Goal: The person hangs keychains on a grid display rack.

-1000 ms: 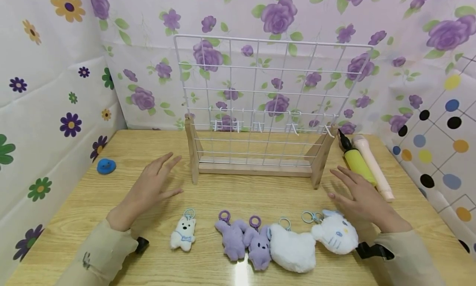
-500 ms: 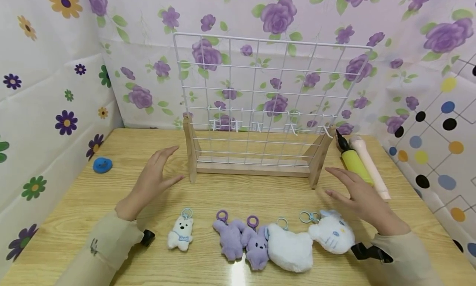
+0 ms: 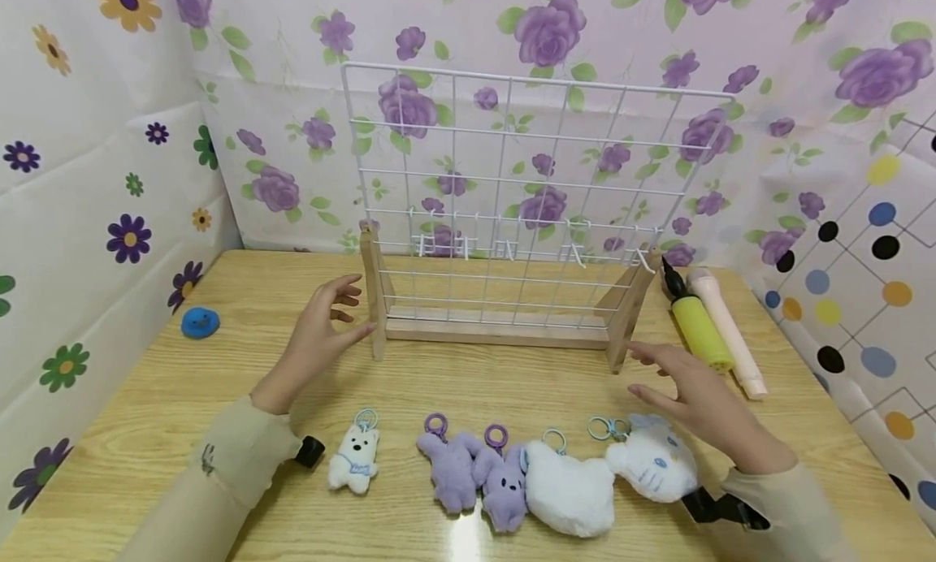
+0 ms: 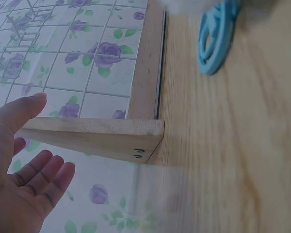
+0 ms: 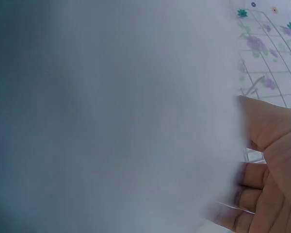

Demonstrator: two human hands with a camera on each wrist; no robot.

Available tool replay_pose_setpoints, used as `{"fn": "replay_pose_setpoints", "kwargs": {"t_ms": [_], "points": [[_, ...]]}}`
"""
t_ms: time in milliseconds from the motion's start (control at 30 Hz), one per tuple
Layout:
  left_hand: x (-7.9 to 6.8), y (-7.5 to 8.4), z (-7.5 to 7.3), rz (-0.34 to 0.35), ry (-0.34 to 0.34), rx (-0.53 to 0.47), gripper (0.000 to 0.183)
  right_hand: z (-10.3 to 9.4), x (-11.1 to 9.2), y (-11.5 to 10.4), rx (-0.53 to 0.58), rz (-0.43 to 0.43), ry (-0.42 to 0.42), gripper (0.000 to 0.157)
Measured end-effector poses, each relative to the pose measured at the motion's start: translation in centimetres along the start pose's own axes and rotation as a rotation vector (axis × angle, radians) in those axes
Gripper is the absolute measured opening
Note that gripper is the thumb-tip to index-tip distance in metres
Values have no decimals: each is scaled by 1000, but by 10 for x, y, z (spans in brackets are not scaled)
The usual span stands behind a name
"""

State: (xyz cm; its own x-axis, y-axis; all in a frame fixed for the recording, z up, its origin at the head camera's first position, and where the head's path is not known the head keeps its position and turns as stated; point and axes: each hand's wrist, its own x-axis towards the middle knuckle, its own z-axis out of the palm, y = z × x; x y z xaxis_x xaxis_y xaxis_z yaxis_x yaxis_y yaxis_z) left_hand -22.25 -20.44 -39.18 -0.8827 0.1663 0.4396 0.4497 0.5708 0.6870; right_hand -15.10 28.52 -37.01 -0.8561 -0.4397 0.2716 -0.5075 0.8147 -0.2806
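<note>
A white wire grid rack stands upright in a wooden base with two side posts, and white hooks hang across its lower part. My left hand is beside the left post, thumb tip right at it, fingers spread loosely and holding nothing. On the other side, my right hand hovers by the right post's foot, fingers relaxed, nothing in them. Nearer me lie plush keychains: a small white bear, two purple ones, a fluffy white one and a white cat face.
A blue rubber duck sits at the far left of the wooden table. To the right lie a yellow pump and a pale pink tube-shaped thing. Floral cloth hangs behind the rack. Blurred white plush fills most of the right wrist view.
My left hand has moved right, up to the rack's left post. My right hand has shifted left and slightly nearer me, toward the right post. The keychains and rack stay put.
</note>
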Motion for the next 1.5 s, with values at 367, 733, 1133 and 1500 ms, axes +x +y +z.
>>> {"fn": "replay_pose_setpoints", "kwargs": {"t_ms": [367,733,1133,1500], "points": [[6,-3,12,-63,-11,-108,71,15,0,-3,75,-76,-99,33],[9,-6,18,-84,-9,-149,72,31,2,-7,49,-50,-222,23],[9,-8,23,-76,22,-157,70,47,4,-7,4,-46,-288,21],[9,-8,24,-79,32,-163,69,48,6,-12,-9,-49,-313,22]]}}
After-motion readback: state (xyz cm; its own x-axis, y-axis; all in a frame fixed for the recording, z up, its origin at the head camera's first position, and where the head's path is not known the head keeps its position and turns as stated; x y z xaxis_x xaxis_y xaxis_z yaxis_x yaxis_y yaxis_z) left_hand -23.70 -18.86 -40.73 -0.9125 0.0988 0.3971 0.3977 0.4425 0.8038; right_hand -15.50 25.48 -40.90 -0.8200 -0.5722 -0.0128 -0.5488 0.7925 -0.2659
